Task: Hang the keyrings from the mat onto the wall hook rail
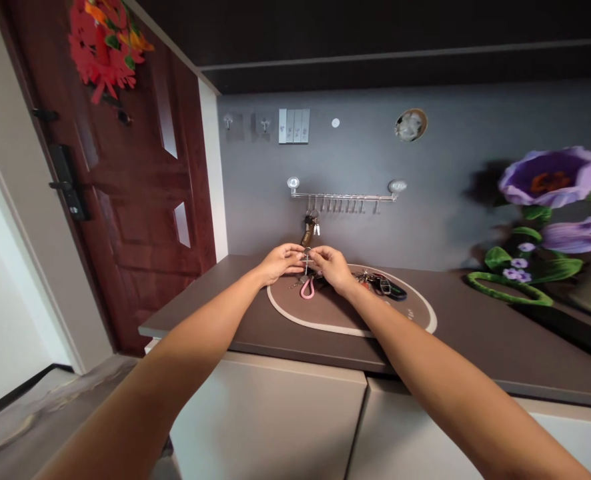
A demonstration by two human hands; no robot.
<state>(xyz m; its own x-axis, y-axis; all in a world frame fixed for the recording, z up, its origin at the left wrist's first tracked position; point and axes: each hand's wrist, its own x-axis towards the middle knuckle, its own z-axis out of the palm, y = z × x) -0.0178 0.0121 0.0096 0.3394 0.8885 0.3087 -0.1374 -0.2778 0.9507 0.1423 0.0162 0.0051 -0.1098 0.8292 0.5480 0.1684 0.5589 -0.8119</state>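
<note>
Both my hands meet above a brown oval mat (320, 325) on the counter. My left hand (281, 262) pinches a metal key ring (307, 251) from the left. From the other side my right hand (331, 264) grips the same ring with thumb and fingertips. Below the fingers hang metal pieces and a pink loop strap (307, 289); the pieces are too small to tell apart. Right of my right hand, a bunch of keys with dark fobs (388, 287) lies on the mat, partly hidden by my wrist.
On the wall, a clear hook rail (348, 197) holds hanging keys (313, 220) at its left end. Purple flowers (555, 177) stand on the counter (455, 313) at right. A dark red door (140, 200) is at left, and a dark cabinet (400, 67) overhangs above.
</note>
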